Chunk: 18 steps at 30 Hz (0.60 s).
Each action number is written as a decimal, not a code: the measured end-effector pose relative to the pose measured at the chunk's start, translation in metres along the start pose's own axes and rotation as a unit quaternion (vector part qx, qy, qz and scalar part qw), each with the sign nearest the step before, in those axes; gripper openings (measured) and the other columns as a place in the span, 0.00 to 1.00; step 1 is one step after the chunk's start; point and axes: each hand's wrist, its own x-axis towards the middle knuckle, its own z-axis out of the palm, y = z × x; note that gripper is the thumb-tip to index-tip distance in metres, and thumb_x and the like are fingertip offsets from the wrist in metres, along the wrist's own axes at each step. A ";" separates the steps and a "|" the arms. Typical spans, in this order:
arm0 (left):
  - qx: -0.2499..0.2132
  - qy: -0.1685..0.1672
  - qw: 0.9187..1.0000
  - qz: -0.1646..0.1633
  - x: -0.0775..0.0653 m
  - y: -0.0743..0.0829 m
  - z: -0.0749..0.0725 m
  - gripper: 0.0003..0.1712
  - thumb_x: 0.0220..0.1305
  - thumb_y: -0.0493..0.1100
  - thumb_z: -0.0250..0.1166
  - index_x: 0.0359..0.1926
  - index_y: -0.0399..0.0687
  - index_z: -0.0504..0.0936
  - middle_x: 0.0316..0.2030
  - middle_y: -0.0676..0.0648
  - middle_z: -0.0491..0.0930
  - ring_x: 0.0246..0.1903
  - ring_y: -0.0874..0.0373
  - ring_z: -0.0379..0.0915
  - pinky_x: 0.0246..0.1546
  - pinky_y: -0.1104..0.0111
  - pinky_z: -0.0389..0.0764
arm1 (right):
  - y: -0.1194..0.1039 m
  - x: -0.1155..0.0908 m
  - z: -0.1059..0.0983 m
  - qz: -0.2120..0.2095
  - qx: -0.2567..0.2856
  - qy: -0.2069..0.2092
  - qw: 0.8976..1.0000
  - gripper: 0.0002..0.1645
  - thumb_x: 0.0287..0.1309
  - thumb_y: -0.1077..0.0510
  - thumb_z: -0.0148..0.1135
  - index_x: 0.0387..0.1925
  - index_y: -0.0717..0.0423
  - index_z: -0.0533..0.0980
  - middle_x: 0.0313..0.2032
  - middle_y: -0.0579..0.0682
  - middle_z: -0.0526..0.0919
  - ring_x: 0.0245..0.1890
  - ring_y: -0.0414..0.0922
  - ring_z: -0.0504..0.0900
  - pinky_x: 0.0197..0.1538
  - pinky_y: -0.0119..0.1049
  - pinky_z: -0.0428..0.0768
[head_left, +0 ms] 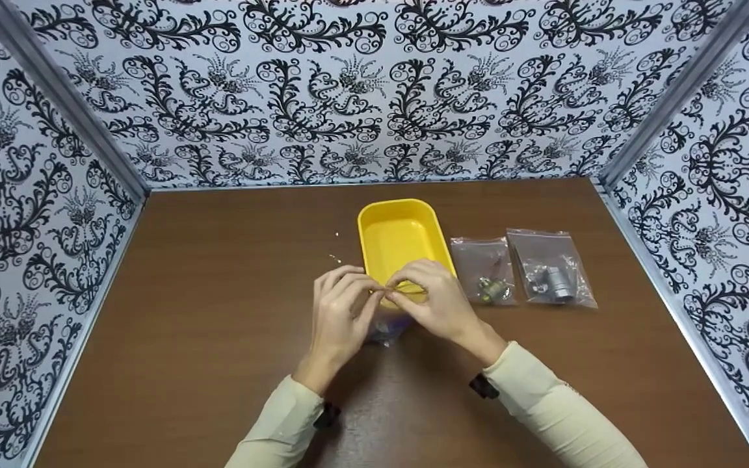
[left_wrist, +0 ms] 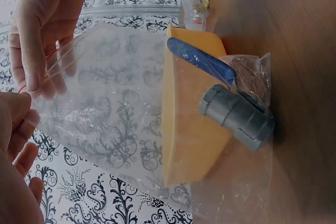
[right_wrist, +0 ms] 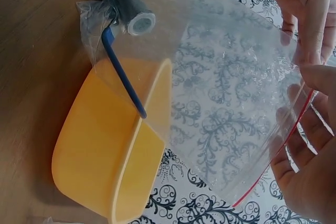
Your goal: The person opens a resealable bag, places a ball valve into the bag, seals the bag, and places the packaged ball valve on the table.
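Observation:
A clear zip bag (left_wrist: pixel 105 103) with a red line along its top edge hangs upright in front of the yellow tray (head_left: pixel 400 237). At the bag's mouth, my left hand (head_left: pixel 341 312) pinches the edge between thumb and fingers. My right hand (head_left: pixel 438 300) pinches the same edge close beside it, the fingertips of both hands almost meeting. Low in the bag lies a ball valve with a grey body (left_wrist: pixel 239 119) and a blue lever (right_wrist: pixel 121 72). Seen from the head, the hands cover most of the bag.
Right of the tray lies a small zip bag with a brass-coloured fitting (head_left: pixel 493 289). Beside it is a larger zip bag with a grey metal fitting (head_left: pixel 560 285). Small white scraps (head_left: pixel 335 259) lie left of the tray. Patterned walls (head_left: pixel 348 97) enclose the brown table (head_left: pixel 218 292).

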 end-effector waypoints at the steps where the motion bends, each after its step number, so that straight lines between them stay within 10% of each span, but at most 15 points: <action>1: 0.004 -0.003 1.000 -0.001 0.000 0.001 0.000 0.02 0.59 0.43 0.70 0.32 0.52 0.84 0.34 0.55 0.85 0.49 0.55 0.77 0.57 0.59 0.65 | 0.000 0.000 0.000 -0.002 -0.001 0.000 1.000 0.06 0.57 0.50 0.69 0.33 0.47 0.83 0.32 0.39 0.85 0.39 0.38 0.80 0.52 0.38 0.76; 18: 0.016 -0.021 1.000 0.013 0.000 -0.001 0.001 0.03 0.61 0.44 0.68 0.34 0.51 0.84 0.35 0.54 0.85 0.50 0.56 0.77 0.57 0.60 0.67 | 0.000 -0.001 -0.005 0.013 -0.024 -0.022 0.999 0.09 0.55 0.51 0.71 0.34 0.50 0.82 0.33 0.43 0.84 0.39 0.41 0.80 0.52 0.41 0.76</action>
